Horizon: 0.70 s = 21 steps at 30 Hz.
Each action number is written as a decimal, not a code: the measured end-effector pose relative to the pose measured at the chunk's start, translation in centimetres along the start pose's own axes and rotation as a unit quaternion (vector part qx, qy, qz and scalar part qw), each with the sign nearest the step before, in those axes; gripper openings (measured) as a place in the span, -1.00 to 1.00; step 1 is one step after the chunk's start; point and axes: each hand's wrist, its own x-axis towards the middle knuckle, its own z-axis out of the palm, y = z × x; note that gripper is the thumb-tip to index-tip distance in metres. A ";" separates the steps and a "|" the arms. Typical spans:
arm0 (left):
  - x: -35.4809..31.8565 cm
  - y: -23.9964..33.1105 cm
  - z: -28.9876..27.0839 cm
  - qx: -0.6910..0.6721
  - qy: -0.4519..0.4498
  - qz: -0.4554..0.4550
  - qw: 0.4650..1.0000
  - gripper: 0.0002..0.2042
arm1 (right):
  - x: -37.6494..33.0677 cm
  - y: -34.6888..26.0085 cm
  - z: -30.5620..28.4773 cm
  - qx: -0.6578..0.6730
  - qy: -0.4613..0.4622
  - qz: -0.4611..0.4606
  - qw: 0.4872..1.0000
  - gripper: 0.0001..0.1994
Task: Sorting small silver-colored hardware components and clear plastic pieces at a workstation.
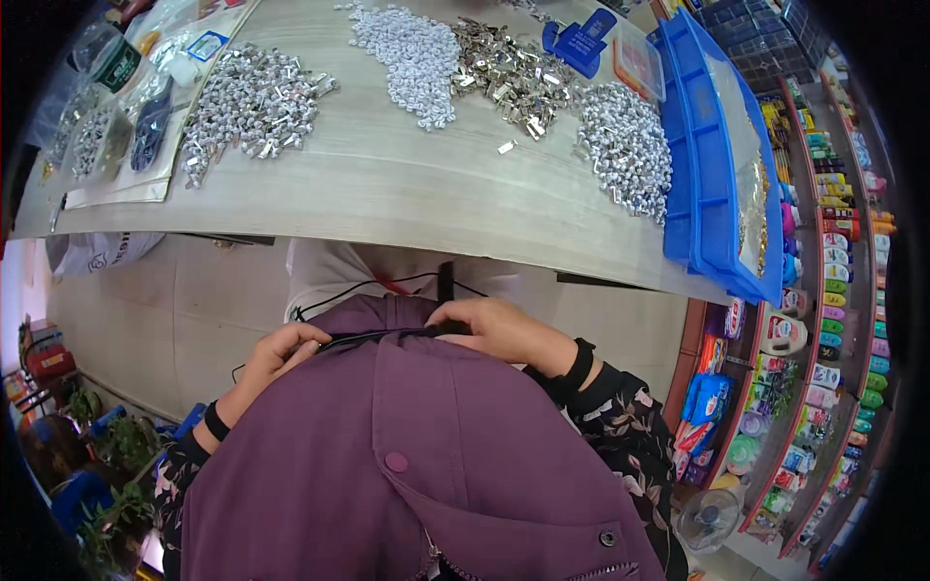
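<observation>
Both hands are low at the front of the purple jacket (407, 407) I wear, below the table's near edge. A thin black strap (368, 337) runs across the jacket between them. My left hand (281, 353) is closed, thumb and fingers pinching the strap's left end. Toward the right, my right hand (494, 331) curls its fingers round a dark part of the strap; its fingertips are partly hidden. A black band circles each wrist, above dark floral sleeves (630, 436).
The table (387, 184) bears heaps of small metal pieces (257, 102), white pieces (412, 63) and silver clips (513, 77). A blue tray (697, 165) stands at its right edge. Stocked shelves (823, 290) line the right; plants (116, 455) stand at lower left.
</observation>
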 end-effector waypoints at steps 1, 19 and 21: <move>-0.1 0.0 0.0 0.003 0.001 -0.001 1.000 -0.86 | 0.1 -0.4 -0.2 -0.003 -0.002 -0.002 1.000 -0.71; 1.2 -1.5 0.4 -0.013 0.003 0.020 1.000 -0.85 | -0.8 -2.0 -2.0 -0.059 0.019 0.007 0.998 -0.78; 1.6 -2.4 0.4 -0.010 -0.004 0.026 1.000 -0.86 | -1.3 -2.6 -2.5 -0.131 0.042 -0.006 0.991 -0.79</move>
